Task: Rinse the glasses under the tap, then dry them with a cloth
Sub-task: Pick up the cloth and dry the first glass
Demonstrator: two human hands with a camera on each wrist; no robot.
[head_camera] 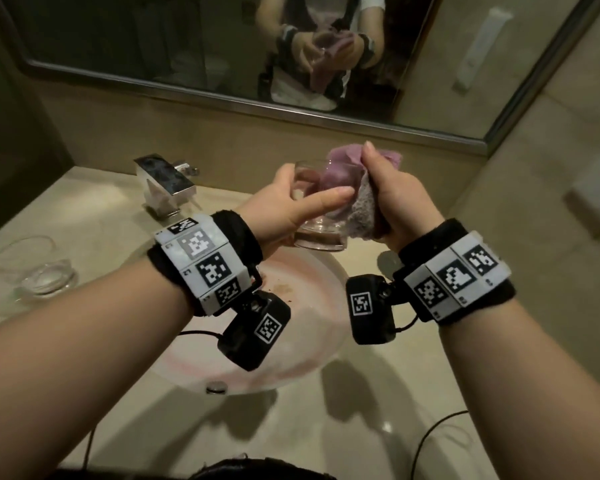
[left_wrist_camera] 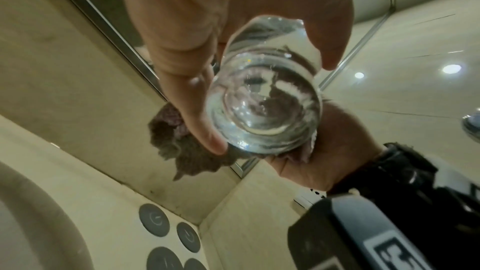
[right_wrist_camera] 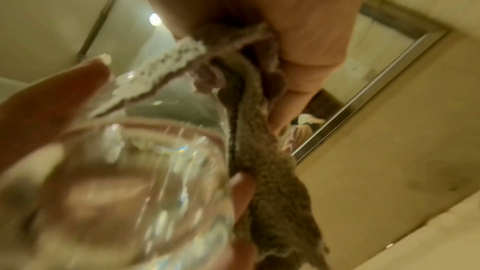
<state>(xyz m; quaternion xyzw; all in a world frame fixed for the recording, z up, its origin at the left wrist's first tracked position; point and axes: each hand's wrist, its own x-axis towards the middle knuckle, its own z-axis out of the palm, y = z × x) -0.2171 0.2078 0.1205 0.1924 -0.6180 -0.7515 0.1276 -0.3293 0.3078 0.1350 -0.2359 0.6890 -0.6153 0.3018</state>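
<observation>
Both hands meet: left hand (head_camera: 284, 206) grips the glass (head_camera: 317, 216), mouth toward twelve o'clock; right hand (head_camera: 392, 199) clutches the cloth (head_camera: 343, 174) stuffed inside.

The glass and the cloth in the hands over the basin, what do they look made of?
The glass held by the left hand looks like clear, smooth glass with a thick base: the fingers show through its wall and it catches bright glints. The cloth gripped by the right hand looks like a soft, fuzzy fabric in mauve, perhaps microfibre or terry; its surface is nubbly and it folds limply.
</observation>
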